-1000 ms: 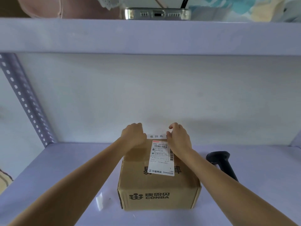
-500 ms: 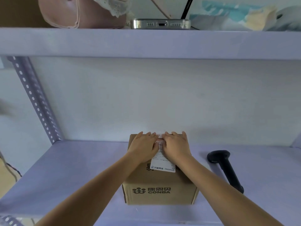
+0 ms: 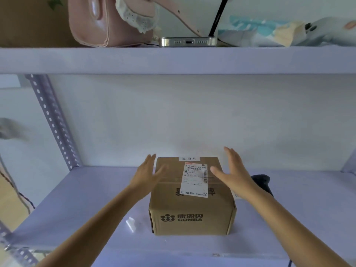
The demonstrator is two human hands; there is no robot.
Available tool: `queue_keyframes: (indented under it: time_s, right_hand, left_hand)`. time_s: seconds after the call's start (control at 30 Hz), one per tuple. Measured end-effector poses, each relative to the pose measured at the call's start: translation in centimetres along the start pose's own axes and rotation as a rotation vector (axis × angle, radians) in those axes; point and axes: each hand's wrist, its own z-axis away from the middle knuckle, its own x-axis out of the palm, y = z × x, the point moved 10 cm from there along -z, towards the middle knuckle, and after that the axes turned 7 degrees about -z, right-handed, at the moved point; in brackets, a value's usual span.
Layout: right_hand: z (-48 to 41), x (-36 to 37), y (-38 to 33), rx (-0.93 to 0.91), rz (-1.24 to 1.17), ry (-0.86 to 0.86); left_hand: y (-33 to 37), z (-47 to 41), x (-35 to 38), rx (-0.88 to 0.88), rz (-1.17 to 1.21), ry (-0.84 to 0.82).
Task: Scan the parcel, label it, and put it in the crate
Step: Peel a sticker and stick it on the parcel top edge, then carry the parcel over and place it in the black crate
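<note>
Lifted off the parcel [image 3: 192, 197] since half a second ago, when both pressed flat on its top over the label [image 3: 195, 179]. Now spread wide to either side, fingers splayed and holding nothing: left hand [image 3: 147, 175] blurred at the box's upper left corner, right hand [image 3: 232, 173] above its upper right corner. Cannot tell whether the left palm edge touches the cardboard.

Sits on the lavender lower shelf [image 3: 81, 205], a brown carton printed CONBA on its near face, close to the back wall. Carries the white barcode label stuck across its top seam, overlapping large dark printed characters, plus a small white strip [image 3: 189, 158] with three characters at the far top edge.

Just right of the box, mostly hidden behind the right wrist, a black handheld scanner [image 3: 263, 181] on the same shelf. Left of the box, a small scrap of clear backing film [image 3: 131, 223] lying flat.

On the upper shelf [image 3: 173, 59]: a pink bag [image 3: 100, 22], a phone [image 3: 188, 41] seen end-on, crumpled wrapping to the right.
</note>
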Motion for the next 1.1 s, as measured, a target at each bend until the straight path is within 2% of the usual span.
queue_keyframes:
  time_s: [0.07, 0.13, 0.2, 0.33, 0.53, 0.9, 1.1]
  right_hand:
    - [3.0, 0.3, 3.0, 0.118, -0.165, -0.124]
    - [5.6, 1.5, 5.1, 0.19, -0.241, -0.231]
    - [6.8, 2.7, 6.1, 0.199, -0.271, -0.268]
    - [6.7, 4.0, 4.1, 0.106, -0.392, -0.298]
    - [6.8, 3.4, 3.3, 0.054, -0.4, -0.169]
    - [9.9, 3.6, 1.7, -0.101, -0.454, -0.027]
    - [12.9, 4.7, 2.0, -0.155, -0.45, 0.023]
  left_hand:
    - [-0.3, 3.7, 0.9, 0.07, 0.324, -0.114]
    - [-0.3, 6.6, 2.2, 0.104, 0.528, -0.199]
    - [-0.2, 7.9, 4.2, 0.122, 0.62, -0.275]
    - [0.4, 7.9, 4.8, 0.104, 0.697, -0.214]
    - [-0.2, 8.3, 4.6, 0.049, 0.61, -0.106]
    - [-0.6, 11.1, 2.2, 0.17, 0.37, 0.15]
    - [-1.7, 14.4, 3.0, 0.213, 0.343, 0.197]
